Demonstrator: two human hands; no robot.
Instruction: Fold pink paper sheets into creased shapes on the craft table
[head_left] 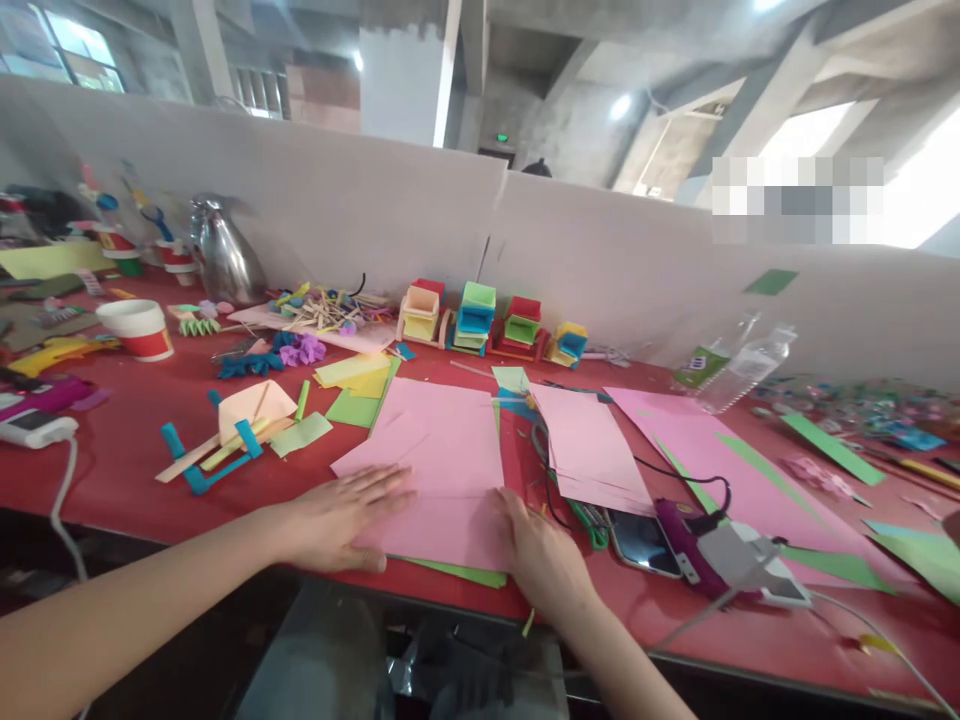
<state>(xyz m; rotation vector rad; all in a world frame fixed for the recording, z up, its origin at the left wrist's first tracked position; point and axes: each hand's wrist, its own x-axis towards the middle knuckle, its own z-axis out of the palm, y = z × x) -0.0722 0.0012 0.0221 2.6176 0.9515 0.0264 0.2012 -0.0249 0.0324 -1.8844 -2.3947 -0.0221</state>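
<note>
Flat rectangular pink paper (457,450) sits at the front of the red-covered table (127,475), partly over bright green paper (480,575). Left hand (345,515) lies open on it, fingers loosely spread; right hand (546,555) is curled at its right edge, can't tell if it's pinching. Uneven pressure could probably skew the layers or crease the pink.

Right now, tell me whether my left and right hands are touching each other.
Apart. The head view shows it plainly: a bare stretch of pink paper lies between the left hand and the right hand.
</note>
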